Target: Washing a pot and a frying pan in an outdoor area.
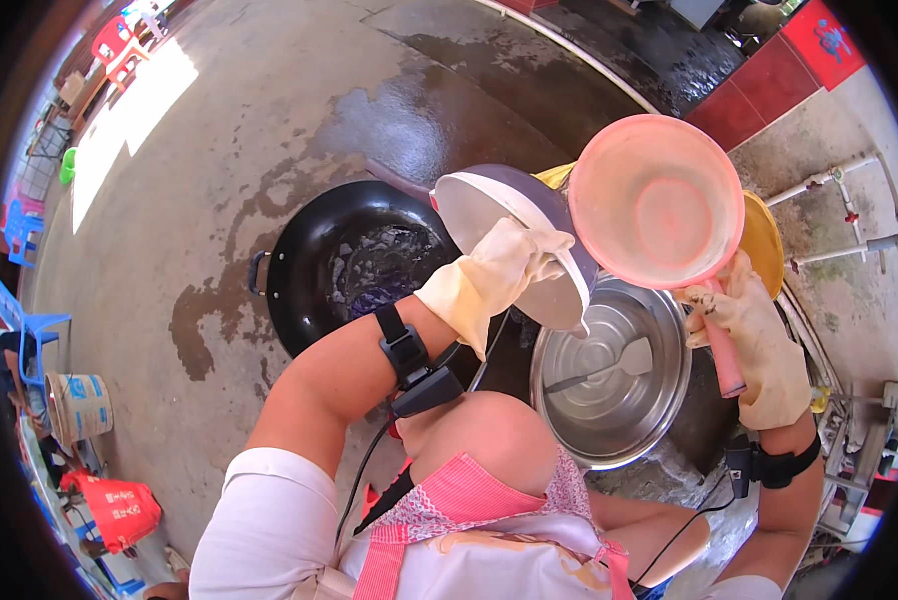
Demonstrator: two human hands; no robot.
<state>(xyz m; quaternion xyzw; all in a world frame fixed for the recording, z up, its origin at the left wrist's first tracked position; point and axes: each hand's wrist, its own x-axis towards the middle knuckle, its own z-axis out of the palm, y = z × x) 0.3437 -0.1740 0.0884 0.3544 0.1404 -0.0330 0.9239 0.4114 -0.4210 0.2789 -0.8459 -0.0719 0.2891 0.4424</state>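
My left hand [505,262], in a cream rubber glove, grips the rim of a tilted frying pan [486,202] with a white inside and a purple-grey outside. The pan's long handle [398,180] points to the upper left, over the far edge of a black wok [299,255]. Water and some dark purple material, which I cannot make out, lie in that wok. My right hand [756,337], gloved too, holds a pink plastic dipper [655,202] by its handle. Below both hands stands a stainless steel basin [606,420] with a pale-bladed spatula [632,358] in it.
A yellow basin [768,240] shows partly behind the dipper. White water pipes [824,180] run along the right wall. Wet patches darken the concrete floor [216,150]. Far left are blue plastic chairs [32,319], a bucket [81,409] and a red bag [118,510], with part of another person.
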